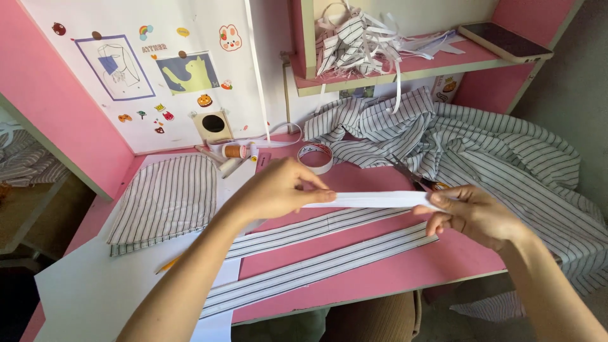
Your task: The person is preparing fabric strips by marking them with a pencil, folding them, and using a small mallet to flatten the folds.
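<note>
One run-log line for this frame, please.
left hand: pinches white strip | right hand: pinches other end | below: striped fabric strips on pink desk

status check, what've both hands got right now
Left hand and right hand each pinch an end of a white strip, held above the desk. Two striped fabric strips lie beneath. Nothing blocking.

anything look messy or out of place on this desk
Yes. A tangle of cut fabric scraps is heaped on the shelf, with strands hanging over its edge. A striped shirt lies crumpled, spilling off the right side of the desk. Both hands, left and right, hold a white strip taut.
</note>
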